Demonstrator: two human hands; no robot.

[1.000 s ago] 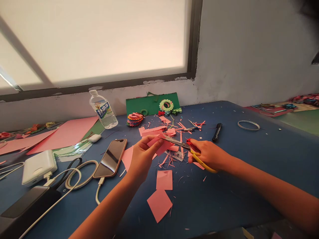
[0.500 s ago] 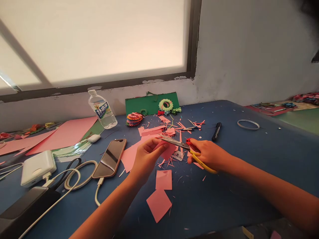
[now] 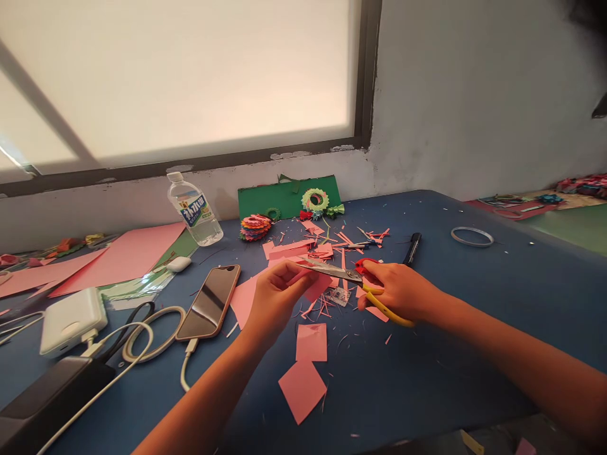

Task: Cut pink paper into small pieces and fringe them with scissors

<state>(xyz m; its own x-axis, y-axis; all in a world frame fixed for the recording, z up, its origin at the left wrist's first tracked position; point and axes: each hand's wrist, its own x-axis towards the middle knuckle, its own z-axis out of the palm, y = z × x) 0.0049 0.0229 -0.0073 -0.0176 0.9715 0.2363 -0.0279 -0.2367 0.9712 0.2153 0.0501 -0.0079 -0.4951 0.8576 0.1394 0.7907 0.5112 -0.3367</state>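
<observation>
My left hand (image 3: pixel 279 294) pinches a small piece of pink paper (image 3: pixel 318 287) between thumb and fingers. In my right hand (image 3: pixel 401 291) is a pair of scissors (image 3: pixel 386 306) with yellow and red handles. The blades point left and lie across the upper edge of the paper, their tips by my left fingers. Below my hands two cut pink paper squares (image 3: pixel 303 390) lie on the blue table. Thin pink offcuts (image 3: pixel 325 306) are scattered under and behind the scissors, along with larger pink pieces (image 3: pixel 246 297) partly covered by my left hand.
A phone (image 3: pixel 209 302) on a white cable, a white power bank (image 3: pixel 73 319) and a water bottle (image 3: pixel 194 212) stand left. Folded-paper rings (image 3: pixel 256 227) and a green board (image 3: pixel 284 194) are at the back. A black marker (image 3: pixel 413 248) and a clear ring (image 3: pixel 472 237) lie right.
The red handle of the scissors has shifted slightly, with the blades closing a little along the paper's edge. My left hand stays nearly still, holding the paper.
</observation>
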